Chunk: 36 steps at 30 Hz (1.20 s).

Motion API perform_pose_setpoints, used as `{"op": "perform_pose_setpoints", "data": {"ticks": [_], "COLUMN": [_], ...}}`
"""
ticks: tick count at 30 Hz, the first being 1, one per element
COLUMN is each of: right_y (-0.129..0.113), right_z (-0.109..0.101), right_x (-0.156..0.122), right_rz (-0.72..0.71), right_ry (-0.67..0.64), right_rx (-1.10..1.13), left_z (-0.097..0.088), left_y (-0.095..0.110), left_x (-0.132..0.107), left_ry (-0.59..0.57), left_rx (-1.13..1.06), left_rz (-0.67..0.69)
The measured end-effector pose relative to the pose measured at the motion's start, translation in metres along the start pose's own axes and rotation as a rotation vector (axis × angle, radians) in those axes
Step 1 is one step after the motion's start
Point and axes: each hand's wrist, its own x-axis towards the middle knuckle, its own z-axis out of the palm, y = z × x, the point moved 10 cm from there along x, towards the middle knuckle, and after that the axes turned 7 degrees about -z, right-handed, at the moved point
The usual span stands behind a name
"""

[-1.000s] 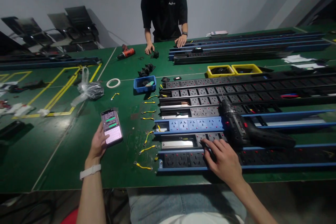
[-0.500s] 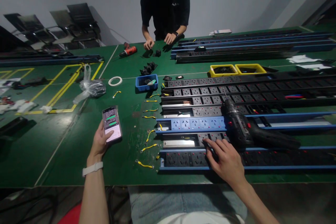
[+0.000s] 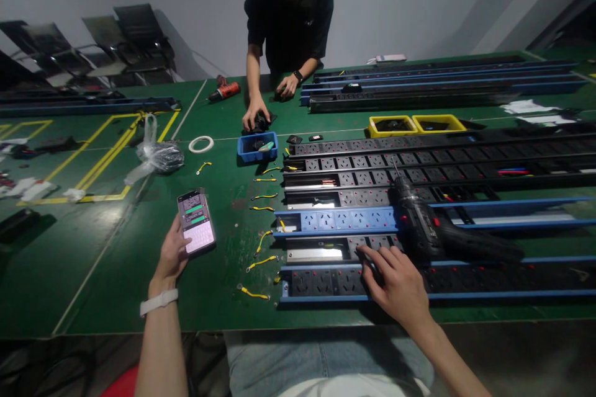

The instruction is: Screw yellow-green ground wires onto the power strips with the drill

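Head view: left hand (image 3: 173, 255) grips phone (image 3: 196, 223); right hand (image 3: 395, 285) flat on socket strip (image 3: 326, 281).

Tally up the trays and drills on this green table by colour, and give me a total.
Yellow trays: 2
Blue tray: 1
Black drill: 1
Red drill: 1
Total: 5
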Motion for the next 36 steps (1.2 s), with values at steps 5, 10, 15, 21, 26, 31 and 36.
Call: {"op": "perform_pose_setpoints", "data": {"ticks": [5, 10, 15, 21, 26, 31, 36], "right_y": [0.000, 0.000, 0.000, 0.000, 0.000, 0.000, 0.001], "right_z": [-0.001, -0.001, 0.000, 0.000, 0.000, 0.000, 0.001], "right_x": [0.000, -0.001, 0.000, 0.000, 0.001, 0.001, 0.000], "right_rz": [0.003, 0.006, 0.005, 0.004, 0.001, 0.001, 0.004], "right_ry": [0.000, -0.003, -0.002, -0.004, -0.001, -0.003, -0.006], "right_rx": [-0.004, -0.001, 0.003, 0.006, 0.010, 0.010, 0.009], "left_z": [-0.003, -0.005, -0.005, 0.000, 0.004, -0.001, -0.008], "left_y": [-0.002, -0.004, -0.005, -0.002, 0.000, -0.003, -0.008], "left_x": [-0.003, 0.000, 0.003, -0.003, -0.002, 0.000, 0.004], "left_ry": [0.053, 0.065, 0.038, 0.031, 0.033, 0.065, 0.100], "left_rx": [-0.034, -0.015, 0.017, -0.056, -0.047, -0.025, 0.002], "left_rz": [-0.045, -0.037, -0.025, -0.049, -0.044, -0.041, -0.046]}}
